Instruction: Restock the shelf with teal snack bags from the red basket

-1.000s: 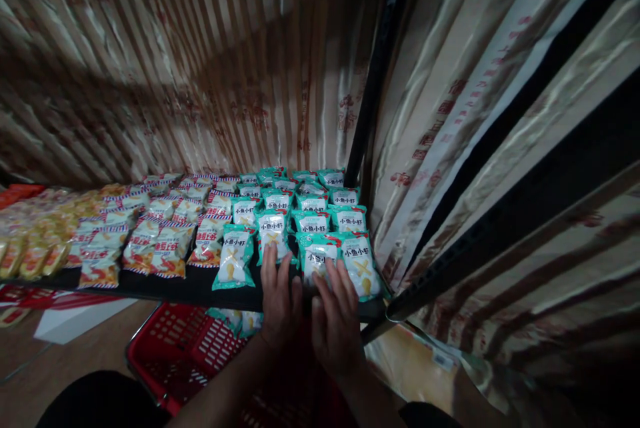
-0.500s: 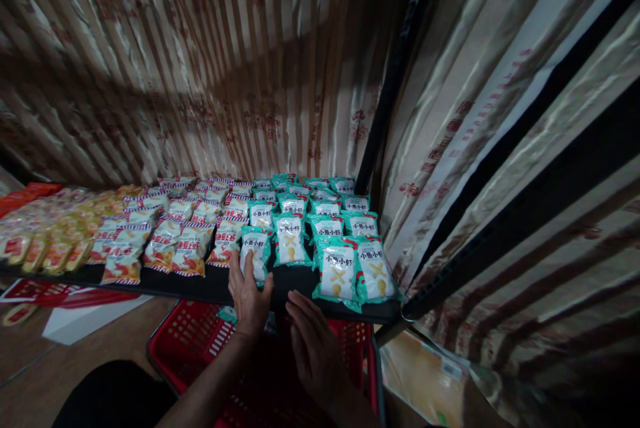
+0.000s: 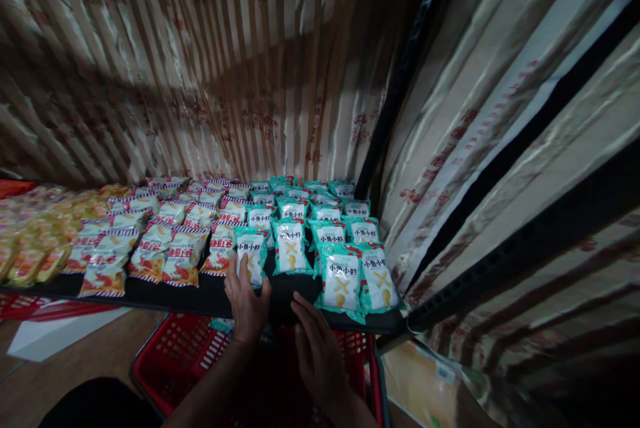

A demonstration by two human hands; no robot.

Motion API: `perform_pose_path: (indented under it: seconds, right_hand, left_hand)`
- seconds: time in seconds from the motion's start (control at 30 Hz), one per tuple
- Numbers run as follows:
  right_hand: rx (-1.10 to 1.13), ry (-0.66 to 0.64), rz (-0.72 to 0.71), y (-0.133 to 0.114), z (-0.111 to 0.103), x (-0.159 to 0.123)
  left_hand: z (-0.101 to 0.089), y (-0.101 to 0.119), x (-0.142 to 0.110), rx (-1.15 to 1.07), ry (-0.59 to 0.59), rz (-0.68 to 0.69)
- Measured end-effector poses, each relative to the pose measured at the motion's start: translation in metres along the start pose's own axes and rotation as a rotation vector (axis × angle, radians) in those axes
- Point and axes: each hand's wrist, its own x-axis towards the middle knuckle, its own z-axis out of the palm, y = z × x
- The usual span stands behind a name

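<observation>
My left hand [image 3: 246, 305] rests against the lower front of a green-and-white snack bag [image 3: 251, 251] at the shelf's front. Its fingers are spread over the bag, the thumb out to the right. Just right of it, my right hand [image 3: 317, 351] hovers by the shelf edge with fingers stretched out, holding nothing. Similar green bags stand in rows behind and to the right, including a front bag [image 3: 341, 278] near my right fingers. A white, red and orange snack bag [image 3: 219, 248] is close on the left of my left hand.
The black shelf [image 3: 287, 287] carries several striped-edge bags [image 3: 106, 265] and yellow packs [image 3: 35, 248] leftward. Below is a red basket [image 3: 173, 348] with a green bag partly visible inside. A black post [image 3: 385, 121] and printed sheeting [image 3: 225, 81] bound the shelf.
The view has shifted slightly, so the left-hand goods sit further left and lower. Both hands stay nearly in place; my left hand remains on the same green-and-white bag.
</observation>
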Motion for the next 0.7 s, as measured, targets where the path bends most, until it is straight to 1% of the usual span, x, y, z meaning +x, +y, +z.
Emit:
perform_pose_path:
  seconds: [0.07, 0.2, 0.27, 0.5, 0.7]
  right_hand:
    - [0.0, -0.009, 0.005, 0.002, 0.003, 0.001]
    - [0.002, -0.036, 0.006, 0.005, 0.007, 0.002]
    - [0.002, -0.05, 0.014, 0.006, 0.008, 0.002]
    - [-0.008, -0.08, 0.03, 0.005, 0.005, 0.002]
    - [-0.108, -0.017, -0.004, 0.008, -0.005, 0.006]
  left_hand:
    - [0.003, -0.001, 0.005, -0.031, 0.004, 0.028]
    - [0.009, 0.0, 0.015, -0.054, -0.044, 0.066]
    - [0.012, 0.001, 0.018, -0.045, -0.047, 0.085]
    - [0.011, 0.0, 0.017, 0.002, -0.068, 0.078]
    - [0.009, 0.0, 0.016, -0.012, -0.084, 0.107]
